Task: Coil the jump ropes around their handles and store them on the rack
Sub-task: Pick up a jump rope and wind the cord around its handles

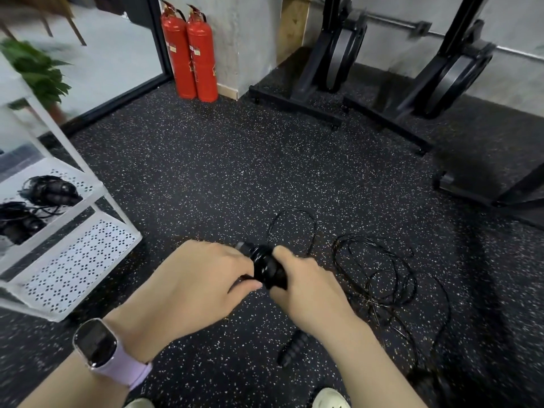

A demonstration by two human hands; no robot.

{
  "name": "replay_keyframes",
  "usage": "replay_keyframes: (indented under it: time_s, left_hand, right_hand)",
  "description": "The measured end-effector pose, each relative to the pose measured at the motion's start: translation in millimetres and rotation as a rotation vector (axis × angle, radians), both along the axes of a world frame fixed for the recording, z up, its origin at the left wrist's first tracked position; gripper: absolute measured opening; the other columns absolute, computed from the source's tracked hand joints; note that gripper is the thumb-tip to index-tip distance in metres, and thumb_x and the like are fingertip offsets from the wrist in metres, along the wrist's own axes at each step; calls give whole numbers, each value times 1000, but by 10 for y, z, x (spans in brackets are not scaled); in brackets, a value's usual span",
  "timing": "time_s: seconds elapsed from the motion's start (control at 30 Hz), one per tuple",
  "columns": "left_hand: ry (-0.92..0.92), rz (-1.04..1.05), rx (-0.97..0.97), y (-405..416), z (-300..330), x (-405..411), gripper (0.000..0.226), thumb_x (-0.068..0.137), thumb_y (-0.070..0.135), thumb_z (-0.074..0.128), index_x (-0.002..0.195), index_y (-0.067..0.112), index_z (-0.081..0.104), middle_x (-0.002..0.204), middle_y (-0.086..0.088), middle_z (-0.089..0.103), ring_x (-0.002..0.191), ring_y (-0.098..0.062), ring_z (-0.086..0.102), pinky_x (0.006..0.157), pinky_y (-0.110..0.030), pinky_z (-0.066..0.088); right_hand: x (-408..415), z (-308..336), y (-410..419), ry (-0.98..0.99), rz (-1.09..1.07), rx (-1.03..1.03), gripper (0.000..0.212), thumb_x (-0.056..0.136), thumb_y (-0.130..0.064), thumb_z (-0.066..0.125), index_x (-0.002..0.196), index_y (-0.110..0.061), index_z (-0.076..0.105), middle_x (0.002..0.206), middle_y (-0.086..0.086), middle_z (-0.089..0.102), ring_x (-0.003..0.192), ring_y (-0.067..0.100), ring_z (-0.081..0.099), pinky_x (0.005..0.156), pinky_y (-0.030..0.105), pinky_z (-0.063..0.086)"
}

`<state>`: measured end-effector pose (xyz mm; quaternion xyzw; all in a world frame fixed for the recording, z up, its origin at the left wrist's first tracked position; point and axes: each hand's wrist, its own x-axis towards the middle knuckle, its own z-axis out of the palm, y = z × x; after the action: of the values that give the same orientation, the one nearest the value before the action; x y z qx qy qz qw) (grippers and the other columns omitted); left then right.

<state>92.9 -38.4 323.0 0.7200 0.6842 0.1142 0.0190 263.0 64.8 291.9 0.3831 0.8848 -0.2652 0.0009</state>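
Observation:
My left hand (203,278) and my right hand (306,287) both grip a pair of black jump rope handles (266,267) held together, with thin black cord wound round them. A loose loop of that cord (291,228) trails on the floor beyond. Another black handle (293,347) lies on the floor under my right forearm, and a tangle of black rope (388,278) spreads to the right. On the white rack (85,254) at the left, two coiled jump ropes (50,191) lie on a perforated shelf.
Two red fire extinguishers (191,54) stand by the wall. Black exercise machine bases (382,113) stand at the back right on the speckled rubber floor (206,172). A potted plant (38,72) is behind the rack. My shoes (329,399) show at the bottom.

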Motion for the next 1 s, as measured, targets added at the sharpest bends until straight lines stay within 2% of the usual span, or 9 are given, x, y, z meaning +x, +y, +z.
replay_keyframes:
  time_s: [0.13, 0.27, 0.4, 0.57, 0.67, 0.8, 0.87, 0.93, 1.0]
  left_hand:
    - [-211, 142, -239, -26, -12, -49, 37, 77, 73, 61, 83, 37, 67, 70, 20, 61, 71, 2, 60, 65, -19, 50]
    - [-731, 239, -459, -35, -57, -198, 36, 62, 62, 88, 71, 31, 70, 57, 13, 63, 51, 0, 52, 51, -14, 40]
    - [-963, 148, -581, 18, -58, -312, 31, 67, 56, 84, 73, 27, 73, 65, 8, 68, 59, -3, 60, 58, -18, 47]
    - [-1381, 122, -579, 71, -141, -346, 29, 86, 42, 76, 76, 16, 68, 70, 3, 62, 62, -9, 55, 62, -19, 47]
    - [-1586, 154, -455, 68, -175, -316, 35, 88, 38, 74, 89, 5, 64, 76, -5, 61, 69, -14, 57, 74, -27, 49]
    - [-1598, 317, -259, 18, -173, -307, 12, 94, 12, 66, 95, 6, 76, 109, -26, 70, 83, -16, 71, 77, -24, 54]
    - [-1462, 343, -329, 68, -136, -282, 17, 101, 3, 54, 92, -6, 66, 74, -28, 55, 57, -18, 49, 57, -25, 38]
    - [-1367, 374, -359, 138, -94, -225, 32, 105, 9, 50, 78, 13, 67, 57, -4, 40, 50, -11, 27, 50, -24, 23]
    - [-1166, 402, -293, 170, -99, -179, 46, 105, 23, 53, 61, 31, 65, 52, 10, 36, 47, -8, 25, 46, -21, 22]
  right_hand:
    - [-58, 21, -65, -85, 211, -89, 33, 83, -24, 67, 107, -39, 51, 80, -9, 54, 78, 31, 59, 59, 36, 35]
    - [-46, 63, -74, -75, 268, -352, 34, 78, -21, 76, 98, -42, 59, 82, -6, 61, 70, 14, 59, 63, 35, 53]
    - [-44, 124, -85, 54, 276, -651, 29, 78, -10, 78, 92, -32, 68, 66, -13, 56, 54, 6, 47, 51, 26, 38]
    - [-27, 187, -64, 266, 272, -760, 22, 79, -6, 79, 98, -14, 70, 77, -3, 57, 69, 11, 47, 69, 32, 37]
    - [-26, 197, -21, 381, 166, -770, 26, 78, -8, 80, 101, -4, 70, 89, 22, 68, 80, 21, 57, 87, 43, 51]
    - [-21, 173, 13, 491, 90, -778, 29, 79, -11, 80, 106, -4, 70, 100, 26, 72, 96, 46, 67, 101, 64, 49]
    - [-5, 172, 54, 581, 45, -786, 28, 84, -14, 79, 110, -11, 71, 101, 18, 76, 92, 36, 71, 101, 54, 53]
    - [-4, 177, 98, 689, -39, -831, 28, 86, -14, 78, 113, -9, 71, 103, 15, 77, 87, 25, 73, 93, 47, 58]
    - [-22, 152, 125, 737, -134, -844, 29, 84, -17, 79, 111, -8, 72, 103, 18, 77, 85, 23, 73, 92, 57, 58]
